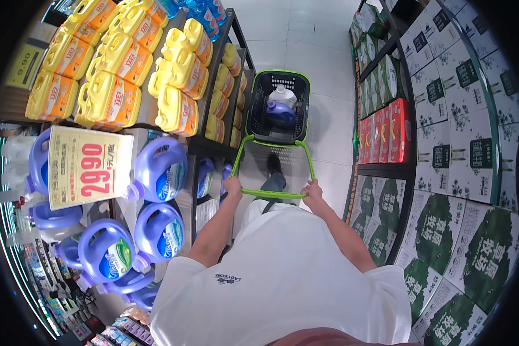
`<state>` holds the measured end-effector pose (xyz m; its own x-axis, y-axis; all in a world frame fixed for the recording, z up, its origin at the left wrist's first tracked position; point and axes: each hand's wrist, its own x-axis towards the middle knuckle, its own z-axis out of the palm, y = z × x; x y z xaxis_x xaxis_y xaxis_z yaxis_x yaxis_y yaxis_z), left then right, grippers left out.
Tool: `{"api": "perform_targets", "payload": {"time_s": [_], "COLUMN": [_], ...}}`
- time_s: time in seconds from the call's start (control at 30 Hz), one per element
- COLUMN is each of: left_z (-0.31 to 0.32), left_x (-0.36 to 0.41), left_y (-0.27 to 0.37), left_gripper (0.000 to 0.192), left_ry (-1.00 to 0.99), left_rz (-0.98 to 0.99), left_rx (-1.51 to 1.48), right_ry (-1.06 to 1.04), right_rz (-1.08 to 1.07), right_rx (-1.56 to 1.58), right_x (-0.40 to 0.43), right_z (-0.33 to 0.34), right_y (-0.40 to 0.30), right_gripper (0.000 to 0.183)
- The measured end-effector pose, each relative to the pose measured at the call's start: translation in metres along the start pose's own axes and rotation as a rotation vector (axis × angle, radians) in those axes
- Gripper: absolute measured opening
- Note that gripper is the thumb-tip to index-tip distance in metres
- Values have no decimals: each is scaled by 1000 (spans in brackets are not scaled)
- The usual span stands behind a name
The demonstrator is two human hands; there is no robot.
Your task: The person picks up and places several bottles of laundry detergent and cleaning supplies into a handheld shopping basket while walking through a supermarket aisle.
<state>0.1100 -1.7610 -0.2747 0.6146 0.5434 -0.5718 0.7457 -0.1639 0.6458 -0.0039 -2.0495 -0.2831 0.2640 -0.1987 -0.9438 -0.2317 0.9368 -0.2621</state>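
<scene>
Both of my hands grip the bright green handle (274,194) of a black plastic shopping basket (278,137). My left hand (232,187) holds its left corner, and my right hand (312,189) its right corner. The basket is out in front of me over the floor, with a green rim and perforated walls. Inside it lie a purple detergent jug (280,114) and a white bottle (282,96), close against each other. One dark shoe (274,164) shows through the handle's frame.
On my left, shelves carry yellow jugs (112,101) and purple detergent jugs (161,169), with a price sign (88,168) jutting out. Stacked cartons (450,160) and red boxes (385,132) line the right side. A pale tiled aisle floor (324,47) runs ahead between them.
</scene>
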Motion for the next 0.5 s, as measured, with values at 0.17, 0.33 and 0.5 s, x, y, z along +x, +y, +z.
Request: {"api": "perform_targets", "payload": {"time_s": [0.17,0.33,0.5], "left_z": [40,83,116], "left_x": [39,90,83], "left_y": [62,74,120], "left_gripper": [29,28,28], "left_ry": [-42,-37,-85], "left_rz": [-6,43,23], "left_rx": [61,98,265], "right_ry": [-25,-14,34], "right_rz": [22,-27,-88], "right_rx": [66,54,4], "right_x": [24,45,64], "right_z": [67,128,169], "right_y": [-39,-92,-134], "right_gripper": [31,33,32]}}
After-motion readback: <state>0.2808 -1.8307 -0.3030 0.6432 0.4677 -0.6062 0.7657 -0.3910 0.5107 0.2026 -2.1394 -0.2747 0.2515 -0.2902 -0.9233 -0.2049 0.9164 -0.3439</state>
